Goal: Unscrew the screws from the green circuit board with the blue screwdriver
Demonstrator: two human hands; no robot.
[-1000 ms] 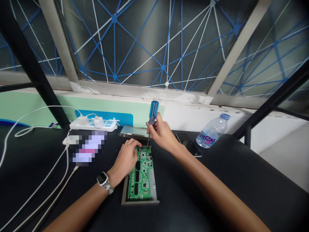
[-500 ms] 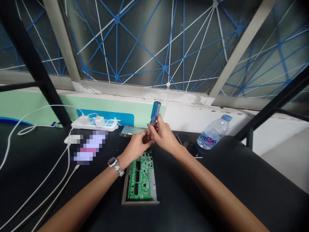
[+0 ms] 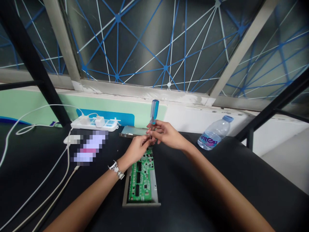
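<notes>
A screwdriver point(image 3: 154, 111) with a clear blue handle stands nearly upright over the far end of a green circuit board point(image 3: 142, 183). My right hand point(image 3: 165, 132) has its fingers closed round the lower handle and shaft. The fingertips of my left hand point(image 3: 139, 146) are pinched at the lower shaft, just above the board; the screwdriver's tip is hidden behind them. The board lies in a grey metal tray point(image 3: 155, 190) on the black table. Behind my left hand is a flat metal case point(image 3: 131, 131).
At the left are a white power strip point(image 3: 111, 125) with plugs, white cables point(image 3: 58, 196) and a blurred-out phone point(image 3: 93, 146). A water bottle point(image 3: 214, 133) leans at the back right. Black metal bars point(image 3: 41, 67) frame both sides.
My right hand has turned and its fingers have loosened and spread somewhat along the screwdriver, which is more upright. My right forearm now covers the phone behind it. My left wrist has rotated slightly.
</notes>
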